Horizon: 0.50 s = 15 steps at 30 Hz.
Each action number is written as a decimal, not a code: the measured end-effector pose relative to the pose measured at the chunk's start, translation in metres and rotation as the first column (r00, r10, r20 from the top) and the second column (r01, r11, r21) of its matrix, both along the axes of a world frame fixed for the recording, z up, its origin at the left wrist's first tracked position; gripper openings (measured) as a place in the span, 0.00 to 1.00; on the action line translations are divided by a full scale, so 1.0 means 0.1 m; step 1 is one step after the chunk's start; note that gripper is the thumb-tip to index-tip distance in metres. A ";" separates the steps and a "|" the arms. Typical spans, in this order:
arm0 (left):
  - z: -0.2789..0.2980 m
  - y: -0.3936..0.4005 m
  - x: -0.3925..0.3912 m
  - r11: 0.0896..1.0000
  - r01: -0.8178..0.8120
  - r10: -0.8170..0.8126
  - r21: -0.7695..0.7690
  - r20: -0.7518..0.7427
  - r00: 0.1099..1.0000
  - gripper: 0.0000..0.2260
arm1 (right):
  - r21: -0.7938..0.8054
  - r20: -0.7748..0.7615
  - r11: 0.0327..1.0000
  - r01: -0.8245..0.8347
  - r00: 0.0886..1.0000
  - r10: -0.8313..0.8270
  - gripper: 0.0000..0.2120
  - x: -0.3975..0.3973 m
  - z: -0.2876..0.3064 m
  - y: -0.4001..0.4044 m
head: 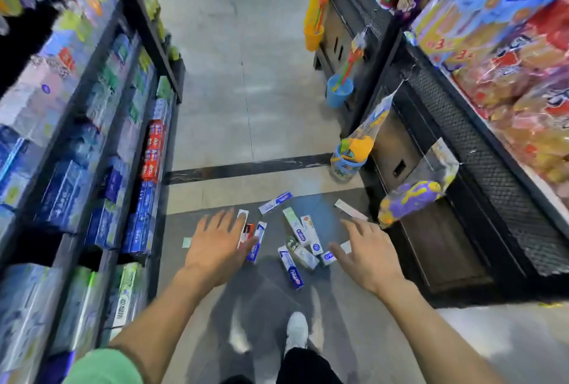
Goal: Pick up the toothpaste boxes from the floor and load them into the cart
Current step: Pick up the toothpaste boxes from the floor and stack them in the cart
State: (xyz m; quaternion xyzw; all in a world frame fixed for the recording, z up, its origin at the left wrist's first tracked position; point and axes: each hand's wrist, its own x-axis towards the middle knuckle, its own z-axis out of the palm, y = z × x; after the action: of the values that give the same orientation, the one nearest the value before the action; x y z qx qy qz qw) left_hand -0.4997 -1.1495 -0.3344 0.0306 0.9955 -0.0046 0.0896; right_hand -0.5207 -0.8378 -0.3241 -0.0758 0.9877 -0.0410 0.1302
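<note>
the toothpaste boxes lie scattered on the floor of a shop aisle, on a darker patch just past a black stripe that crosses the tiles. most sit in a loose heap between the two hands, some overlapping. the left hand reaches out palm down with fingers spread, above the left edge of the heap, holding nothing. the right hand is likewise spread and empty, above the heap's right edge. shelves of boxed goods line the aisle's left side, snack shelves the right. a white shoe stands on the floor nearer the camera.
</note>
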 end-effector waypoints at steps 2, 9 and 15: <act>-0.05 0.03 -0.30 1.000 -0.019 0.019 -0.007 0.016 1.000 0.37 | -0.006 0.011 1.000 -0.002 1.000 0.002 0.41 -0.36 -0.05 0.02; -0.44 0.08 -1.25 0.998 -0.033 0.030 0.056 0.056 0.998 0.25 | -0.005 0.075 1.000 -0.008 0.997 0.009 0.41 -1.38 -0.52 -0.01; -1.55 0.10 -1.94 1.000 0.003 -0.007 0.030 0.154 0.988 0.35 | -0.053 0.121 0.998 0.017 0.993 -0.010 0.38 -1.83 -1.69 -0.15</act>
State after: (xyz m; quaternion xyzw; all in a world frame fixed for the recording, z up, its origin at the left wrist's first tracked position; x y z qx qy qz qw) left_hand -0.6941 -1.1396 -0.4895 0.0347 0.9855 0.0123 0.1656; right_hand -0.7035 -0.8531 -0.4931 -0.0698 0.9771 -0.0729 0.1872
